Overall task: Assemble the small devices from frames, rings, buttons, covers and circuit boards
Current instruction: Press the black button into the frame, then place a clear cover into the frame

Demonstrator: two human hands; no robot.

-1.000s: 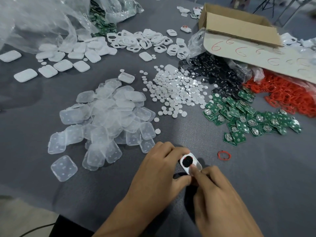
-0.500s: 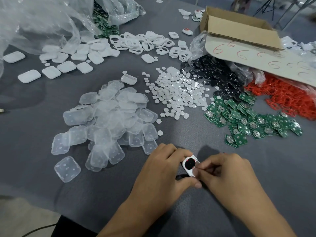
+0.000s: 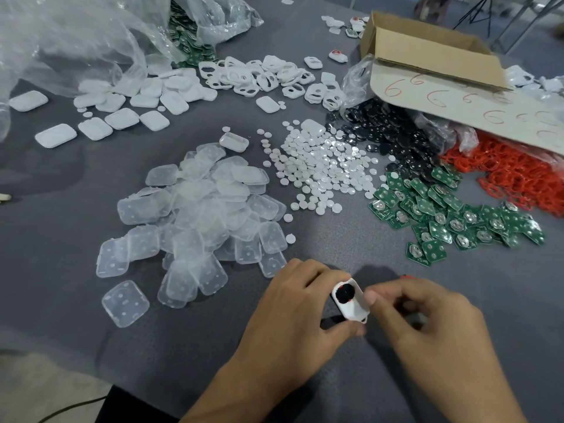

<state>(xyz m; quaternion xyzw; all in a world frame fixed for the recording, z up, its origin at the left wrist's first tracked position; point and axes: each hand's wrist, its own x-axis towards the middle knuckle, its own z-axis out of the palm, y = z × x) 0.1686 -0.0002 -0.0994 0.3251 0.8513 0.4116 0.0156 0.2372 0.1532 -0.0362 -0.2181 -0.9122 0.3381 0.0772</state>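
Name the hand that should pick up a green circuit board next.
Right, probably. The left hand grips the white frame, so it is occupied; the right hand lies on the side of the green circuit boards, a shorter reach. Whether its curled fingers hold anything is unclear.

One wide-angle camera sat on the person's head and looked forward and down across the grey counter [image 3: 488, 288]. It was closest to the left hand [image 3: 293, 315] and right hand [image 3: 427, 325], at 6 o'clock. The cardboard box [image 3: 427, 53] lay far off, toward 1 o'clock.
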